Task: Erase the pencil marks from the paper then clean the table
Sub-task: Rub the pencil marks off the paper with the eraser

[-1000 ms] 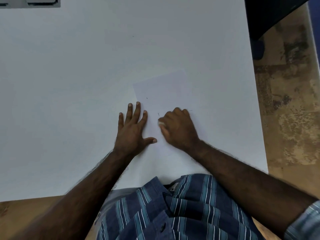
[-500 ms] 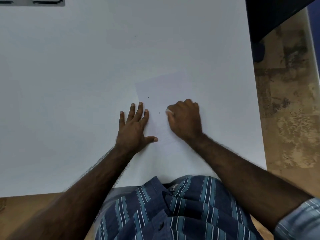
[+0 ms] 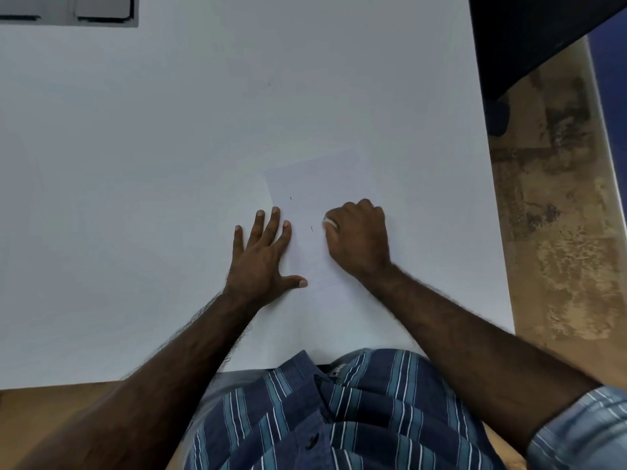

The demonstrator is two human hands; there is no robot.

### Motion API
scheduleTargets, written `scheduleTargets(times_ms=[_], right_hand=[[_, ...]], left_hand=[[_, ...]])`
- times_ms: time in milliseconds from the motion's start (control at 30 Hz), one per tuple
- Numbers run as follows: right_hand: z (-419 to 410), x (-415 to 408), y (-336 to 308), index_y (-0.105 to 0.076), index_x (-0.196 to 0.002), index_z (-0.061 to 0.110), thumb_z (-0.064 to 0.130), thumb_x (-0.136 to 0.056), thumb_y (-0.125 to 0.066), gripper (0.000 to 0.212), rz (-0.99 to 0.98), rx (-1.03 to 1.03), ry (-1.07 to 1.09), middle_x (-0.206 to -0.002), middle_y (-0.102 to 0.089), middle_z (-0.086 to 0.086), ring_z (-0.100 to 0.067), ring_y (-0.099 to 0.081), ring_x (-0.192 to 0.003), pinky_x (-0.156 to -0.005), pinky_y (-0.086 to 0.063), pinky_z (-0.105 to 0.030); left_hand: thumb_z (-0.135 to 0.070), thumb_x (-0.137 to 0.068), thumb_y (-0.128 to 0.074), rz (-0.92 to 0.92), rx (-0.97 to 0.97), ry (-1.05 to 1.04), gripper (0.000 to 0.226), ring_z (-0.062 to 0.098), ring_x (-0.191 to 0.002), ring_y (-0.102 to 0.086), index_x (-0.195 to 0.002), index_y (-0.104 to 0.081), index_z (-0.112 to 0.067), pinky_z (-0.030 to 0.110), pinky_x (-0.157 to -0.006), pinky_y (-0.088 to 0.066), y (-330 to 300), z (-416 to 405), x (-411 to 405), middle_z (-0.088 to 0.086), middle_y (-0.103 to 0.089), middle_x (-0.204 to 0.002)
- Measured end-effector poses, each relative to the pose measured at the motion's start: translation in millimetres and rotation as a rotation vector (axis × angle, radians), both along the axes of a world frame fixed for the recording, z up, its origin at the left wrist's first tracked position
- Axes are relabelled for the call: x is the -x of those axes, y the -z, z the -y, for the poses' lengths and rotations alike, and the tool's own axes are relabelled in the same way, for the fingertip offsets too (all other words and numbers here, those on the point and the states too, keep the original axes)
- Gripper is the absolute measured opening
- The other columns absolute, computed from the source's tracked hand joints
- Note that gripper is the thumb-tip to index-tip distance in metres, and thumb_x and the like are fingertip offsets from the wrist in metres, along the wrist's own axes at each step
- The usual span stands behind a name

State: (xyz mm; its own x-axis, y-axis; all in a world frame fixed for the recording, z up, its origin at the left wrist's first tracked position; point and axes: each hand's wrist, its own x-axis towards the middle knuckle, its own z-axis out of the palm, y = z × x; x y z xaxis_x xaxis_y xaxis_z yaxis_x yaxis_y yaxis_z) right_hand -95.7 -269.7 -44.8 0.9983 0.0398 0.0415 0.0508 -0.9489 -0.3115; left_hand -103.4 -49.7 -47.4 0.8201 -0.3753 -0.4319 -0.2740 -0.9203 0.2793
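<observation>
white paper (image 3: 319,184) lies flat; two small dark marks (image 3: 311,228) visible

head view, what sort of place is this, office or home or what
Probably an office or study room, though little shows. A large plain white table holds a sheet of paper, a dark chair stands at the far right, and the floor is worn and mottled.

White bench (image 3: 169,164), white paper (image 3: 322,178) with small dark marks (image 3: 311,228), white eraser (image 3: 330,222), blue-striped shirt (image 3: 356,412), mottled tan floor (image 3: 559,215).
</observation>
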Motion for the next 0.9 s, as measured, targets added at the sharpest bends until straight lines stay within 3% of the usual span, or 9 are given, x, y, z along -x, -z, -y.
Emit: scheduleTargets(times_ms=[67, 200, 400, 600, 767, 833, 900], right_hand=[[-11, 12, 3, -0.074, -0.095, 0.020, 0.027, -0.098, -0.058, 0.018, 0.005, -0.038, -0.078, -0.088, -0.068, -0.001, -0.031, -0.058, -0.087, -0.078, -0.037, -0.042], [-24, 36, 4, -0.078, -0.104, 0.019, 0.029, -0.101, -0.058, 0.023, -0.046, -0.054, -0.456, -0.095, -0.072, -0.001, -0.027, -0.059, -0.092, -0.081, -0.042, -0.042], [-11, 0, -1, -0.076, -0.096, 0.020, 0.027, -0.097, -0.062, 0.015, 0.002, -0.005, -0.041, -0.089, -0.070, -0.001, -0.030, -0.060, -0.087, -0.077, -0.039, -0.041], [-30, 37, 2, -0.078, -0.103, 0.020, 0.031, -0.100, -0.060, 0.021, -0.079, -0.055, -0.403, -0.094, -0.073, 0.000, -0.026, -0.060, -0.092, -0.082, -0.041, -0.042], [-12, 3, -3, -0.077, -0.096, 0.021, 0.030, -0.096, -0.063, 0.017, -0.034, -0.002, -0.011, -0.089, -0.073, 0.000, -0.030, -0.061, -0.087, -0.079, -0.044, -0.043], [-19, 6, -4, -0.076, -0.096, 0.020, 0.029, -0.097, -0.060, 0.018, -0.036, -0.040, -0.006, -0.090, -0.072, 0.000, -0.030, -0.061, -0.088, -0.079, -0.044, -0.043], [-32, 22, -3, -0.077, -0.098, 0.019, 0.029, -0.100, -0.056, 0.023, -0.057, -0.071, -0.180, -0.090, -0.072, -0.002, -0.029, -0.060, -0.089, -0.079, -0.042, -0.043]], left_hand=[[-0.082, -0.076, -0.062, 0.004, 0.008, 0.000, 0.120, 0.024, -0.157, 0.021, -0.165, -0.007, -0.024, 0.060, -0.125, 0.005, 0, -1, 0, -0.001, 0.020, -0.171], [-0.084, -0.076, -0.058, 0.011, 0.018, 0.004, 0.119, 0.024, -0.157, 0.020, -0.165, -0.006, -0.024, 0.060, -0.126, 0.005, 2, -1, 0, -0.002, 0.020, -0.171], [-0.085, -0.077, -0.056, -0.002, -0.018, 0.016, 0.120, 0.025, -0.156, 0.023, -0.165, -0.003, -0.025, 0.061, -0.125, 0.004, 4, 0, -1, -0.001, 0.023, -0.170], [-0.084, -0.077, -0.054, 0.013, 0.015, 0.002, 0.117, 0.024, -0.157, 0.020, -0.165, -0.006, -0.024, 0.059, -0.126, 0.005, 1, -1, 1, -0.001, 0.020, -0.170], [-0.084, -0.077, -0.057, -0.005, -0.017, 0.013, 0.119, 0.025, -0.156, 0.023, -0.165, -0.004, -0.025, 0.060, -0.125, 0.005, 3, 0, -1, -0.001, 0.023, -0.170], [-0.084, -0.077, -0.057, -0.005, -0.011, 0.014, 0.119, 0.025, -0.156, 0.023, -0.165, -0.004, -0.025, 0.060, -0.125, 0.005, 3, 0, 0, -0.001, 0.023, -0.170], [-0.086, -0.077, -0.053, 0.000, -0.005, 0.017, 0.118, 0.025, -0.157, 0.022, -0.165, -0.003, -0.024, 0.060, -0.125, 0.004, 2, 0, 1, 0.000, 0.022, -0.170]])
